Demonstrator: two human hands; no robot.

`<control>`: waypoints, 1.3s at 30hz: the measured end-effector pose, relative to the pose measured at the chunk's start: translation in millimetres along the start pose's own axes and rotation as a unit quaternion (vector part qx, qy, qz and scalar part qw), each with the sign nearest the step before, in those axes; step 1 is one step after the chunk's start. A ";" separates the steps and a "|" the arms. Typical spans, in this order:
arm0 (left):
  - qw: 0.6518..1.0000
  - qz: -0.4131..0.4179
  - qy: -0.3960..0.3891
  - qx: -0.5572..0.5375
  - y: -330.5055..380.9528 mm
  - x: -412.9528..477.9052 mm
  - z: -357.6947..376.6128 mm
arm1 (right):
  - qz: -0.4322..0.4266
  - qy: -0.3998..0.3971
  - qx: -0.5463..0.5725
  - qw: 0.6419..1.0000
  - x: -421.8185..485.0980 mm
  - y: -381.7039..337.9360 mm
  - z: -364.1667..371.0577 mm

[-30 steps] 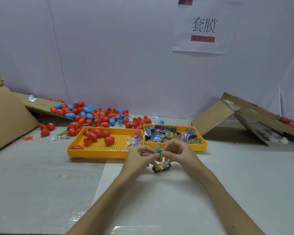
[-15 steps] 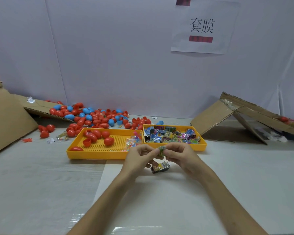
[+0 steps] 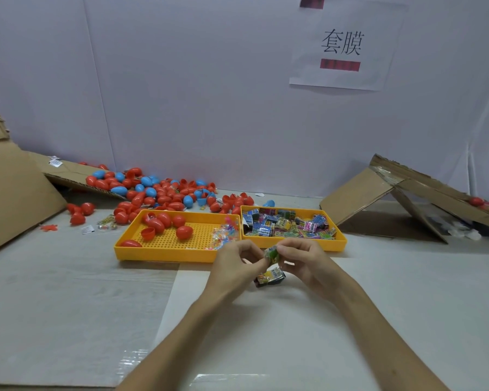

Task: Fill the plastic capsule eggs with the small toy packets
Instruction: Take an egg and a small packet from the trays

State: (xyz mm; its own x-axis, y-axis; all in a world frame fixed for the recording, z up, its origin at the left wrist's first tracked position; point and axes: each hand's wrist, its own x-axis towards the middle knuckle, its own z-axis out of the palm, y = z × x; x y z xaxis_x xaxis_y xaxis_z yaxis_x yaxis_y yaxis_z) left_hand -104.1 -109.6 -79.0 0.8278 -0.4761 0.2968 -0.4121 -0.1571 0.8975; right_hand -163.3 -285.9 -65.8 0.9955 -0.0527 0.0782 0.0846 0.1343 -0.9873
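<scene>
My left hand [image 3: 235,263] and my right hand [image 3: 302,262] meet in front of the trays, and together they pinch a small green toy packet [image 3: 271,253] between their fingertips. Another packet [image 3: 270,277] with a yellow and dark wrapper lies on the table just under my hands. The left yellow tray [image 3: 164,251] holds several red capsule eggs [image 3: 184,231] and a few clear packets [image 3: 223,235]. The right yellow tray [image 3: 340,239] is full of colourful toy packets [image 3: 288,224].
A heap of red and blue eggs [image 3: 158,190] lies behind the left tray against the white wall. Cardboard sheets lean at the far left [image 3: 14,193] and at the right [image 3: 393,190]. A paper sign [image 3: 342,43] hangs on the wall.
My hands stay in the same spot and keep working the green packet between the fingertips; it has shifted slightly. The view has tilted a little.
</scene>
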 end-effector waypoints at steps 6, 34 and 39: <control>0.999 -0.032 -0.001 -0.033 1.9 0.2 -2.8 | 0.002 0.004 -0.002 1.000 -0.1 -2.5 -1.6; 0.960 -0.183 -0.063 -0.202 3.1 1.5 -10.7 | 0.024 -0.030 0.010 0.999 -2.6 -4.0 -0.5; 0.973 -0.159 -0.068 -0.151 2.1 2.0 -9.1 | 0.020 -0.022 0.019 0.999 -2.0 -3.8 0.1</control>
State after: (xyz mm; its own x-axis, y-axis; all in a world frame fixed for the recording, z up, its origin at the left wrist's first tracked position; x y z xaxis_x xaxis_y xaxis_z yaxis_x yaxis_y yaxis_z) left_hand -99.9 -102.9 -73.6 0.8287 -0.5584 -0.0388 0.0043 -0.0630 0.9980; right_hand -165.6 -286.2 -62.2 0.9989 -0.0035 0.0461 0.0460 0.1738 -0.9837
